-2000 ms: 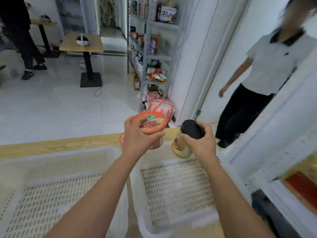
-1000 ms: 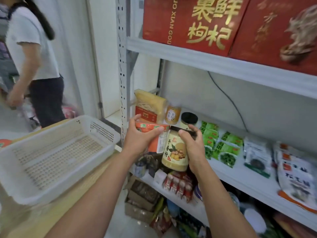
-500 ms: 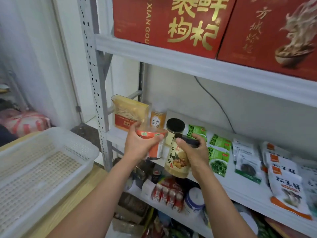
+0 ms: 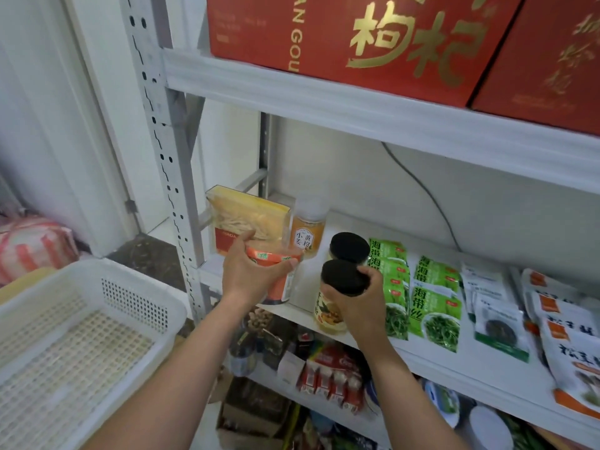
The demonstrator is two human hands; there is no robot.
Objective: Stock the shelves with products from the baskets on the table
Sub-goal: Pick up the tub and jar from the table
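My left hand (image 4: 250, 274) grips an orange lidded tub (image 4: 280, 277) at the front left of the white middle shelf (image 4: 431, 355). My right hand (image 4: 360, 306) holds a black-lidded jar (image 4: 337, 293) with a yellow label, its base at the shelf's front edge. A matching black-lidded jar (image 4: 349, 248) stands just behind it. A white basket (image 4: 97, 319) sits on the table at lower left, with nothing inside it.
On the shelf stand a yellow noodle pack (image 4: 240, 216) and a small orange bottle (image 4: 306, 228) at the left, green seaweed packets (image 4: 425, 293) and white pouches (image 4: 496, 306) to the right. Red boxes (image 4: 373, 43) fill the upper shelf. A grey upright post (image 4: 162, 141) rises beside the basket.
I turned from the table to the shelf. Both hands moved forward with the tub and the jar, which now reach the middle shelf's front.
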